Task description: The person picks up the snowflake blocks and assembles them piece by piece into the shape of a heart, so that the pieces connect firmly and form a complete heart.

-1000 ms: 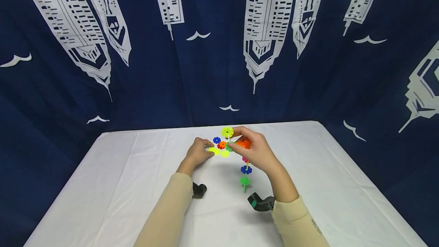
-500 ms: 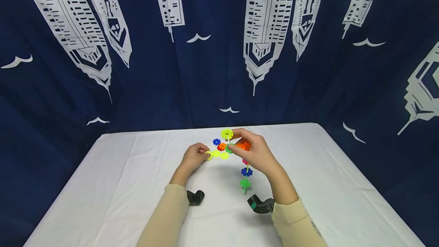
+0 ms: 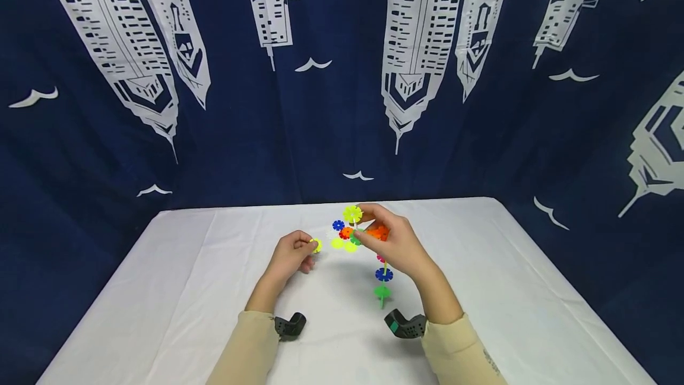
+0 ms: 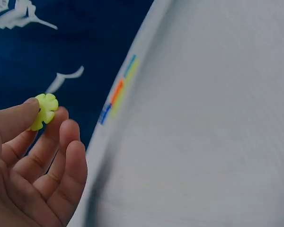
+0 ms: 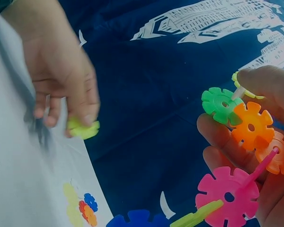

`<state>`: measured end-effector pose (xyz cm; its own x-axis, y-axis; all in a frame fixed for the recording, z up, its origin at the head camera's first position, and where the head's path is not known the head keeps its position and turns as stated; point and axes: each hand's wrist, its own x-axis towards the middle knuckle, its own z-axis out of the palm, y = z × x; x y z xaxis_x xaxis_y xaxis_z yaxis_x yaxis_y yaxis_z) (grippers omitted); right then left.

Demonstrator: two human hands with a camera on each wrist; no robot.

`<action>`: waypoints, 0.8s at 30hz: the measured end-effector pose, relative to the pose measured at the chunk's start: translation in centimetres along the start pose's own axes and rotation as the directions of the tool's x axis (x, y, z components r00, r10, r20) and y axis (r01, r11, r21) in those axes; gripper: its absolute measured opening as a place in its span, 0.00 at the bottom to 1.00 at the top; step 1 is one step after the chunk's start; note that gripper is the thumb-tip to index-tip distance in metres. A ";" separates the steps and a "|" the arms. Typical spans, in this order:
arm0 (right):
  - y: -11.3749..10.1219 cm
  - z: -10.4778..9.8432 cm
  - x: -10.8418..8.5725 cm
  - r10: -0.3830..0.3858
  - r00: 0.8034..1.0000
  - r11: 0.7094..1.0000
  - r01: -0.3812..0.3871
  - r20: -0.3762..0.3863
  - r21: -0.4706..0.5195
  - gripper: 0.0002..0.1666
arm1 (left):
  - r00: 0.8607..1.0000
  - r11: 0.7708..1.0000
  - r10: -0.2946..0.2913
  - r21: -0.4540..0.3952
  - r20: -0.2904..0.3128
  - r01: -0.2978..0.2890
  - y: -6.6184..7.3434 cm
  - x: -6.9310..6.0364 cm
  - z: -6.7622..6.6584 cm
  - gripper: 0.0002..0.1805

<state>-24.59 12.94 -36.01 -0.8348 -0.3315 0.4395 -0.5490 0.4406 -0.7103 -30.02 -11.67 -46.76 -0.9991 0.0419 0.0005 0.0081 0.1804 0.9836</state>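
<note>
My left hand (image 3: pixel 290 257) pinches a yellow notched disc (image 4: pixel 46 112) between thumb and fingertips, raised off the table. In my right hand (image 3: pixel 392 236) is a chain of interlocked snowflake discs, held by thumb and fingers. A yellow disc (image 3: pixel 352 214) tops that chain, followed by a green disc (image 5: pixel 222 105), an orange disc (image 5: pixel 252 126) and a second orange disc (image 5: pixel 278 153). Below them come a pink disc (image 5: pixel 228 196), a blue disc (image 3: pixel 383 274) and, lowest, a green disc (image 3: pixel 382 292). Part of the chain is hidden behind the right fingers in the head view.
Loose discs lie on the white table (image 3: pixel 187 290) beyond the hands: two yellow discs (image 3: pixel 337 243), a blue disc (image 3: pixel 338 225), and overlapping orange and red discs (image 3: pixel 345 233). A dark blue curtain (image 3: pixel 320 117) with printed buildings hangs behind the table's far edge.
My left hand has lifted a yellow disc from the loose pieces and drawn it left and toward me. The right hand and its chain have stayed nearly still.
</note>
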 end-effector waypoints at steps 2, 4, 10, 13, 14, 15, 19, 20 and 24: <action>0.0 0.0 0.0 -0.017 1.000 1.000 0.017 -0.003 -0.003 0.29 | 1.000 1.000 0.024 -0.004 0.003 -0.024 1.3 -0.4 0.1 0.06; 0.0 0.0 0.0 -0.035 0.999 0.999 0.035 -0.008 0.003 0.33 | 0.998 0.998 0.065 -0.010 0.014 -0.065 2.9 -0.9 0.3 0.06; -0.2 0.0 -0.1 -0.063 0.998 0.998 0.063 -0.016 0.016 0.33 | 0.978 0.979 0.203 -0.004 0.039 -0.203 7.0 -2.9 0.5 0.08; -0.3 0.0 -0.2 -0.069 0.997 0.998 0.070 -0.022 0.011 0.32 | 0.955 0.956 0.294 0.007 0.048 -0.294 8.3 -3.9 0.6 0.11; -0.4 0.0 -0.2 -0.072 0.997 0.997 0.072 -0.026 0.014 0.32 | 0.944 0.945 0.325 0.006 0.049 -0.326 8.7 -4.2 0.6 0.11; -0.5 -0.1 -0.2 -0.076 0.997 0.997 0.076 -0.029 0.016 0.32 | 0.933 0.934 0.356 0.009 0.048 -0.357 9.1 -4.4 0.7 0.12; -0.7 -0.1 -0.3 -0.089 0.996 0.995 0.090 -0.031 0.034 0.32 | 0.896 0.892 0.443 0.082 0.035 -0.444 10.1 -5.5 0.7 0.14; -0.7 -0.1 -0.3 -0.088 0.996 0.995 0.089 -0.027 0.039 0.32 | 0.886 0.879 0.464 0.114 0.030 -0.464 10.3 -5.7 0.7 0.14; -1.0 -0.1 -0.3 -0.089 0.996 0.995 0.090 -0.014 0.048 0.32 | 0.828 0.802 0.561 0.240 0.013 -0.547 10.6 -6.1 0.7 0.10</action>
<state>-23.80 12.66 -35.41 -0.7829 -0.3580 0.5089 -0.6192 0.3684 -0.6934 -23.76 -9.32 -36.46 -0.8221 0.1491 0.5495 0.5629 0.3575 0.7452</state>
